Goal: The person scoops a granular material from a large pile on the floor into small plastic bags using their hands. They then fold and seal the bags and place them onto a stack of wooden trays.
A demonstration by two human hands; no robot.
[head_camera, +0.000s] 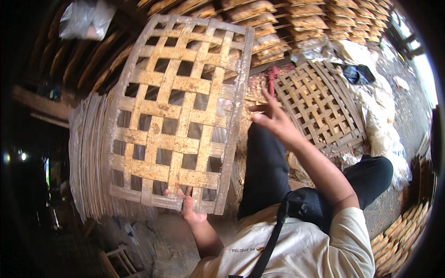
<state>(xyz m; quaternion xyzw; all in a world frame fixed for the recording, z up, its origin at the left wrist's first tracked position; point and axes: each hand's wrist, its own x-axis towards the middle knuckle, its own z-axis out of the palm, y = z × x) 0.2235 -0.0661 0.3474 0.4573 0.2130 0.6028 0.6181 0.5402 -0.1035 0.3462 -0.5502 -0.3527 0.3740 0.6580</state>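
A woven bamboo lattice tray (174, 114) in a wooden frame is held up on the left side of the view. My left hand (191, 208) grips its near edge, thumb in front and fingers showing behind the slats. My right hand (273, 120) is in the air to the right of the tray, fingers spread and holding nothing. Beyond that hand, a stack of similar lattice trays (320, 104) lies low on the floor. A red object (273, 78), partly hidden by my right hand, stands against the stack's left side.
Wrapped slabs (306, 17) fill racks at the back, with more slabs (399, 239) at lower right. A plastic-covered stack of thin sheets (90, 156) rises behind the held tray. Crumpled white sheeting (379, 104) borders the floor stack, a black plastic bag (358, 73) on it.
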